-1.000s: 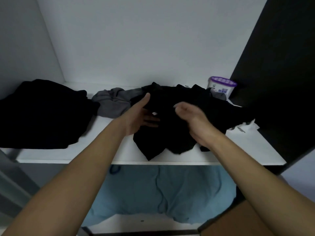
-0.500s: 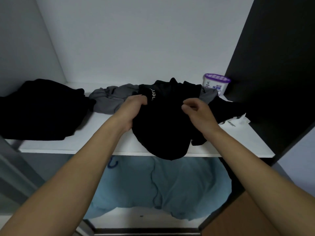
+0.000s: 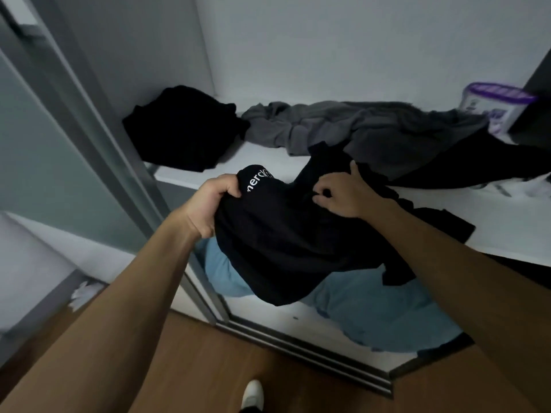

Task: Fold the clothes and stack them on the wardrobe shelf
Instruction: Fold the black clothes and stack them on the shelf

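**Black shirt with white lettering (image 3: 283,245) held at the flat white wardrobe shelf (image 3: 501,225)**

We see the left hand (image 3: 213,204) closed in a fist round a bunched edge of the shirt, right beside the printed letters. The right hand (image 3: 343,195) lies on top of the same shirt. Its fingers curl into the cloth and pinch a small fold, while the thumb sticks out toward the back of the wardrobe. The shirt sits at the front edge of the shelf, with its upper part draped over the edge. Its lower part hangs down in front, loose and unfolded.

Farther back on the shelf we find a crumpled grey cloth garment (image 3: 372,126) spread across the middle. It touches a second black garment (image 3: 483,162) that trails off to the right. In the left rear corner sits a dark pile of black clothes (image 3: 182,129), apart from the shirt. At the right rear stands a white plastic tub with a purple lid (image 3: 495,105), just behind the grey garment.

Below the shelf lies rumpled light-blue fabric (image 3: 378,311). Under us are a brown wooden floor (image 3: 193,368) and the toe of a white shoe (image 3: 252,391). A grey sliding-door frame (image 3: 98,138) runs along the left.
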